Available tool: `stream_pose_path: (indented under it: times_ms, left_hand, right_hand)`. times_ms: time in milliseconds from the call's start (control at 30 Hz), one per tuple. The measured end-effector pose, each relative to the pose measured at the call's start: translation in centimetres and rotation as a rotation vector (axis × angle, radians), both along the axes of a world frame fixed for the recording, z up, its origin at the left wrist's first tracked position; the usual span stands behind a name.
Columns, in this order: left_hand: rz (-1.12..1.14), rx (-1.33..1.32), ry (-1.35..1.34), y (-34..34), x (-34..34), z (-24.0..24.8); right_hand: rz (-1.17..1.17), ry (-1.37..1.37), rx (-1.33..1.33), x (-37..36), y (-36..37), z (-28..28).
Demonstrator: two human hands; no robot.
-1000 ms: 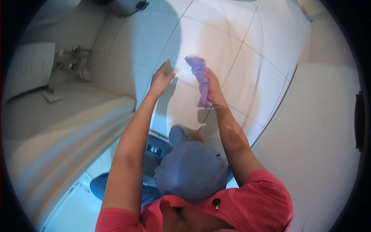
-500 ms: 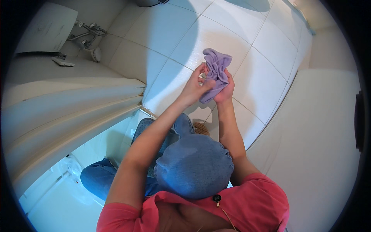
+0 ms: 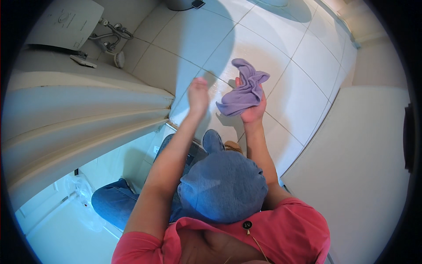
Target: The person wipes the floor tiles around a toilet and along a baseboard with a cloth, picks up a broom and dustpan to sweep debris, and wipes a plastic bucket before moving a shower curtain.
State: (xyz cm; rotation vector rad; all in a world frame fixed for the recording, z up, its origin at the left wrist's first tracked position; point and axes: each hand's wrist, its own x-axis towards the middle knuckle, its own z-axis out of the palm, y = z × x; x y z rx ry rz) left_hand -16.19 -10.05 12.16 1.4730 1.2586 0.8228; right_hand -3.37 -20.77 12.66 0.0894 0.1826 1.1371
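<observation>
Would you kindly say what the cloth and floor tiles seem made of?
The cloth looks like soft, matte fabric, possibly microfibre: it drapes in loose folds. The floor tiles look like ceramic, probably glazed, given their smooth, faintly shiny surface.

The cloth (image 3: 246,92) lay across the right hand (image 3: 255,113), over the floor (image 3: 321,66). To the cloth's left, apart from it, was the left hand (image 3: 199,97), and farther left stood the door frame (image 3: 88,101). To its right was a panel (image 3: 351,167). Behind it was a knee (image 3: 224,185). Ahead of it and leftward were a container (image 3: 178,4) and, farther left, the tap pipework (image 3: 115,33)
</observation>
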Motion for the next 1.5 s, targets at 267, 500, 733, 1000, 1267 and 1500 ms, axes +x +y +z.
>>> stream_pose_path:
  times_ms: [267, 500, 733, 1000, 1267, 1500]
  left_hand:
    - [-0.281, -0.463, -0.155, -0.4, 0.4, 6.4]
    - [-0.541, -0.428, -0.099, -1.9, -0.5, 7.0]
    - [-1.108, -0.323, 0.254, -3.6, -6.2, 7.2]
    - [-1.173, -0.883, 0.453, -4.3, -23.3, 11.7]
    - [-0.999, -0.594, 0.441, 3.3, -46.0, 14.9]
    - [-0.426, -0.504, 0.261, -0.9, -68.2, 14.8]
  right_hand:
    - [0.072, -0.020, 0.190, 2.5, -1.9, 1.5]
    - [0.136, -0.110, 0.161, 1.2, -1.1, 2.0]
    - [0.142, -0.186, 0.010, 0.9, -3.2, 1.6]
    - [0.227, -0.430, -0.191, -1.3, -4.6, 3.9]
    - [0.267, -0.784, -0.320, -8.5, 3.4, 13.8]
    - [0.016, -1.184, -0.536, -9.4, 9.9, 20.9]
